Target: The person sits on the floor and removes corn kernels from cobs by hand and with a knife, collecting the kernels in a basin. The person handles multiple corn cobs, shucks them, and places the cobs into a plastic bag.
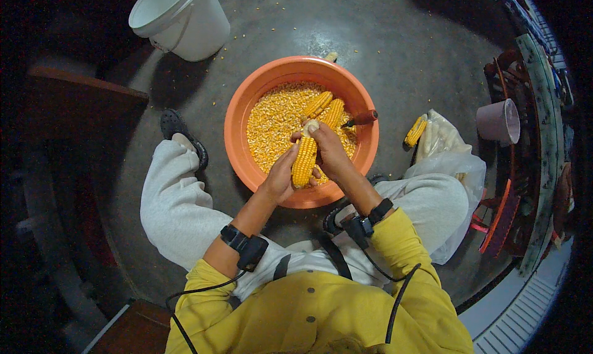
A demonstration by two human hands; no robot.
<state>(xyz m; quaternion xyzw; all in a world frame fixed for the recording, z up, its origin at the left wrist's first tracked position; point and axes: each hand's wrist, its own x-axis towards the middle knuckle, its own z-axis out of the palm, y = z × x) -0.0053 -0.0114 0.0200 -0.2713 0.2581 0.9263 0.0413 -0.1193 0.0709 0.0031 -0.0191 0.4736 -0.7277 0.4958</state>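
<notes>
Both my hands hold one yellow ear of corn (304, 163) over an orange plastic basin (237, 157). My left hand (280, 172) wraps the lower left side of the ear. At its pale upper end, my right hand (331, 148) grips with the thumb on top; the fingers behind are partly hidden. Loose corn kernels (273, 118) cover the bottom of the basin. Two more ears, one at the back (318, 104) and one beside it (334, 113), lie on the kernels. A tool with a red handle (366, 117) rests against the basin's right wall, its dark tip over the kernels.
A white bucket (199, 30) stands at the upper left. On the right are an ear of corn (415, 131), a clear plastic bag (442, 138) holding pale cobs and a pale pink bucket (492, 122). A wooden edge (88, 82) juts in at left. Kernels are scattered on the floor.
</notes>
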